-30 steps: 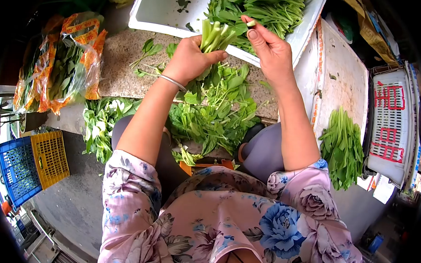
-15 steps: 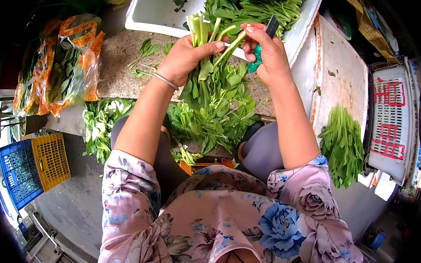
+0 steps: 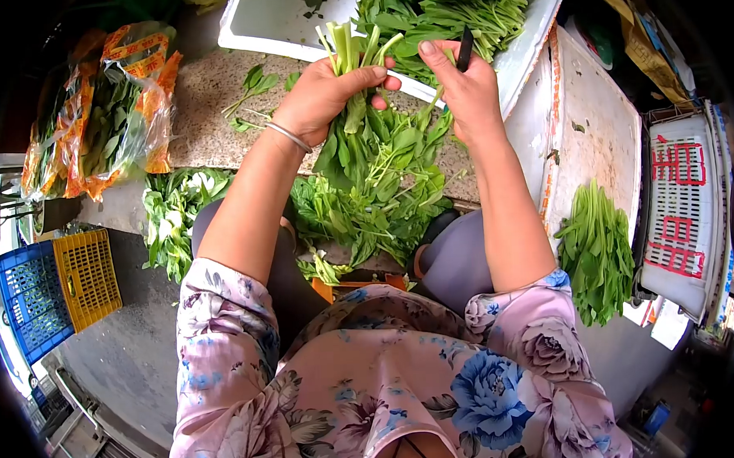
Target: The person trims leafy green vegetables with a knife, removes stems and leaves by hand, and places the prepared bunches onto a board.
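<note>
My left hand (image 3: 322, 104), with a bangle on its wrist, is closed round a bunch of leafy greens (image 3: 348, 54). Their pale cut stems point up past the thumb, and the leaves hang below the fist. To the right, my right hand (image 3: 472, 93) grips a small knife (image 3: 465, 49). Its dark blade sticks up beyond the fingers, nearly edge-on; the handle is mostly hidden in the palm. A thin green piece shows beside that palm, too unclear to name. Beneath both hands lies a heap of loose greens (image 3: 374, 200) between my knees.
A white foam box (image 3: 273, 38) at the top holds stacked greens. Wrapped greens in an orange-printed plastic bag (image 3: 100, 118) lie left on the speckled slab (image 3: 207, 125). Another bunch (image 3: 595, 256) leans at right near a white crate (image 3: 676, 215). Blue and yellow baskets (image 3: 89, 278) stand left.
My right hand has turned, so the blade now shows edge-on and the green handle is hidden. The long stem that stretched between the hands no longer shows there. My left hand barely moved.
</note>
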The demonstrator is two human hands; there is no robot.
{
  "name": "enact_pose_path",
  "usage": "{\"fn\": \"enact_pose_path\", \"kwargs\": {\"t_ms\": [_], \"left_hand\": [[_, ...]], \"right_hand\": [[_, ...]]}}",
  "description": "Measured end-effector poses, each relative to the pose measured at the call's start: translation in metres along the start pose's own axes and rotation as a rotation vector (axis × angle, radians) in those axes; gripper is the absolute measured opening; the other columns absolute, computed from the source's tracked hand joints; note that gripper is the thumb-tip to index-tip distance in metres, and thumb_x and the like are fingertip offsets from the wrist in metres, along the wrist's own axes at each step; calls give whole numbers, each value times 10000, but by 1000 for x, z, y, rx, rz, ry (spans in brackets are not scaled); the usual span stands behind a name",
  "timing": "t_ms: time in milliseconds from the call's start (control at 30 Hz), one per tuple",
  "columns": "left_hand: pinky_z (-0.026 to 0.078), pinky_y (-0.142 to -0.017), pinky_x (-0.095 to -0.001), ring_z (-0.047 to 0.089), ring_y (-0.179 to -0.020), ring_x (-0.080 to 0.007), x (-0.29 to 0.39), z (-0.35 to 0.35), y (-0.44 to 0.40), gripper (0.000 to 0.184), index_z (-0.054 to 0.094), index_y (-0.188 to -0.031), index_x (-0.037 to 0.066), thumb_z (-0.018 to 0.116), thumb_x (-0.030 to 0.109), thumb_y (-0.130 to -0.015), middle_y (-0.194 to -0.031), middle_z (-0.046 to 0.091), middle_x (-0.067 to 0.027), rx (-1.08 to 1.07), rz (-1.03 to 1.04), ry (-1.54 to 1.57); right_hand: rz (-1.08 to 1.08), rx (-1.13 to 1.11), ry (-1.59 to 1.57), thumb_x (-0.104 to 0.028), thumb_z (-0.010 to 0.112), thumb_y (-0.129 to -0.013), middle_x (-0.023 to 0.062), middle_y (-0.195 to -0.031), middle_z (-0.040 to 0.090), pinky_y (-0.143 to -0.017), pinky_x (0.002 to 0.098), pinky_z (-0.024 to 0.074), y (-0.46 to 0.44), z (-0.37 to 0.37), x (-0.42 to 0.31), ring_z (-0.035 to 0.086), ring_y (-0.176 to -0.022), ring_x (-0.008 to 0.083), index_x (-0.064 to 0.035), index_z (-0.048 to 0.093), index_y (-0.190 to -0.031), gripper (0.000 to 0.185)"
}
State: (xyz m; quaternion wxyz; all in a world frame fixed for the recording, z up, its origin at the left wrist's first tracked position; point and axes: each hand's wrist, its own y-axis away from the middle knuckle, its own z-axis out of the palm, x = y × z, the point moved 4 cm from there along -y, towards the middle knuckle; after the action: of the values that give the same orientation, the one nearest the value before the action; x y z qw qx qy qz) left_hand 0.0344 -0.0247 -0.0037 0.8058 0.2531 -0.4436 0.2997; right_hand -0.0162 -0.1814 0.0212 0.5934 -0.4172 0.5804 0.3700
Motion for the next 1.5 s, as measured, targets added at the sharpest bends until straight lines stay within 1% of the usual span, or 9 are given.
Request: {"fn": "enact_pose_path", "kwargs": {"t_ms": [200,267,367,533,667,867,967,1233,1500], "left_hand": [[510,-683,-260,601,-747,-134,-7,6,3,317,540,-1099,-16,578,168,-843,-992,622,-109,-27,-66,-27],[509,-745,-291,599,-870,-163,-3,3,2,356,524,-1135,-14,570,193,-849,-1039,606,-117,-51,-58,-46],[495,-795,-314,578,-954,-200,-1,1,1,357,530,-1139,-13,559,201,-856,-1073,587,-121,-66,-23,33],[508,-685,-267,595,-814,-146,-8,2,1,292,586,-1051,15,609,207,-832,-921,618,-61,-46,-71,-73],[505,-669,-257,590,-788,-130,-8,12,5,296,599,-1013,11,629,234,-820,-894,622,-53,-217,-49,-172],[510,-622,-259,583,-719,-103,-1,-12,0,210,592,-927,28,582,223,-850,-808,611,-34,92,-68,42],[486,-582,-253,551,-672,-91,-12,-21,-4,214,589,-947,27,597,214,-842,-716,557,0,155,-110,-137],[434,-603,-234,502,-668,-85,-16,0,-1,232,564,-996,5,617,146,-820,-765,526,3,-58,-38,-314],[458,-649,-244,549,-715,-112,-19,-4,3,193,546,-987,7,574,101,-821,-821,571,-31,-56,-128,-230]], "right_hand": [[126,-141,-93,-274,634,-817,15,-737,565,-513,191,329,0,6,11,438,-595,52,-31,608,-905,259],[82,-84,-492,-261,567,-861,20,-754,557,-515,190,340,-8,-4,12,450,-593,64,-40,577,-881,222],[61,-13,-395,-229,511,-893,22,-751,547,-581,220,376,-10,-5,14,497,-683,89,-54,523,-885,176],[44,-138,-38,-307,620,-826,20,-769,559,-685,241,386,-2,14,14,477,-726,92,-13,580,-867,299],[191,-252,-164,-314,650,-803,11,-749,557,-653,229,386,1,21,21,483,-725,77,-14,595,-896,319],[20,95,-404,-348,572,-850,22,-719,527,-526,245,385,-17,-19,10,477,-617,95,-68,543,-857,281],[-50,70,-150,-327,629,-816,18,-706,530,-552,211,369,-18,-26,8,463,-598,86,-64,557,-841,274],[-56,-280,90,-220,681,-776,29,-841,620,-747,243,412,1,25,19,536,-787,91,-24,641,-907,239],[-44,-303,129,-249,695,-762,14,-817,602,-698,229,404,1,24,18,513,-756,77,-6,629,-921,298]]}}
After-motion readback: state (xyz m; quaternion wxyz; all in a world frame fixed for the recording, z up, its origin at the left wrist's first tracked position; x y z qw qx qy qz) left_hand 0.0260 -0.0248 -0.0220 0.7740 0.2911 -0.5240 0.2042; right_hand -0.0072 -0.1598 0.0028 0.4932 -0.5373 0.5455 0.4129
